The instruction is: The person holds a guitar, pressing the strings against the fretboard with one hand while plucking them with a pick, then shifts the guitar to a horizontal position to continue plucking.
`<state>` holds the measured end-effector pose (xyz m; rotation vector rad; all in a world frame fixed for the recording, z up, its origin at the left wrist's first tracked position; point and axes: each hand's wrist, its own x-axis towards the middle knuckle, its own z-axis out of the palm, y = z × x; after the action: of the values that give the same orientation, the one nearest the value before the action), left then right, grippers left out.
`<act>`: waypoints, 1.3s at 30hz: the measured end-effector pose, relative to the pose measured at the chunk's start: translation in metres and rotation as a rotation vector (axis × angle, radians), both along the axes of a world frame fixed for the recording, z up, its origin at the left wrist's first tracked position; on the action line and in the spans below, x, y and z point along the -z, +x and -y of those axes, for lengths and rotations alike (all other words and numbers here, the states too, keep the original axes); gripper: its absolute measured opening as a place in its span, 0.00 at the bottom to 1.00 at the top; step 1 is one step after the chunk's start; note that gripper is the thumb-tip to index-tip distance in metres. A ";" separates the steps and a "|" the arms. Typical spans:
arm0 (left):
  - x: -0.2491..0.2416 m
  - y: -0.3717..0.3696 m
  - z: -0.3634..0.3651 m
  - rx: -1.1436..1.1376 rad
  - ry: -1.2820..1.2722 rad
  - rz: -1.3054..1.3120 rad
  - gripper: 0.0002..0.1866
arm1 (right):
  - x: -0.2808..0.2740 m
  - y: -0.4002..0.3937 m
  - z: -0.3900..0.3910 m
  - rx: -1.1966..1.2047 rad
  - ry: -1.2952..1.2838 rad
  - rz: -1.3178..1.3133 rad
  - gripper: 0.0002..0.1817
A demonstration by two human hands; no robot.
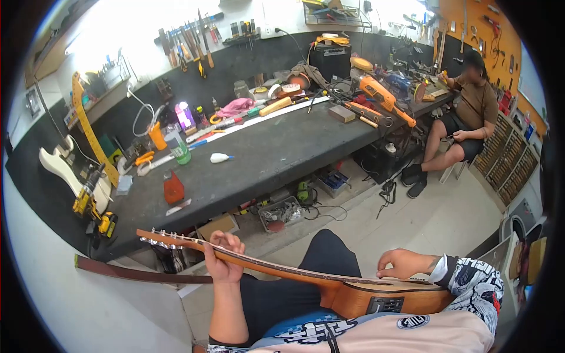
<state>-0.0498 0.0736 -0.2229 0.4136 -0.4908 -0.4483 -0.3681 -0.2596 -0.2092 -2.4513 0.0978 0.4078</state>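
An acoustic guitar (347,297) with an orange-brown side lies across my lap, its neck pointing left. A small preamp panel (385,304) is set into its side. My left hand (225,257) is closed around the neck near the headstock (160,236), thumb on the near side and fingers curling over the strings. Over the strings at the body rests my right hand (406,263), its fingers curled inward. Whether those fingers pinch anything is hidden. The forearm lies on the guitar's upper edge.
A dark workbench (259,159) runs ahead, bearing a red bottle (173,187), a white glue bottle (220,157) and an orange power tool (379,94). A yellow drill (88,191) hangs left. Another person (477,100) sits at far right. A bin (282,213) stands under the bench.
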 end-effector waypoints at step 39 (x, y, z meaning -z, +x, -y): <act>0.023 0.021 -0.016 0.080 -0.239 -0.302 0.23 | 0.009 0.042 -0.012 0.496 0.166 -0.452 0.13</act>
<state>-0.0289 0.0895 -0.2455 0.0927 -0.2637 -0.5132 -0.3258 -0.2478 -0.2182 -2.0380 0.8081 0.6993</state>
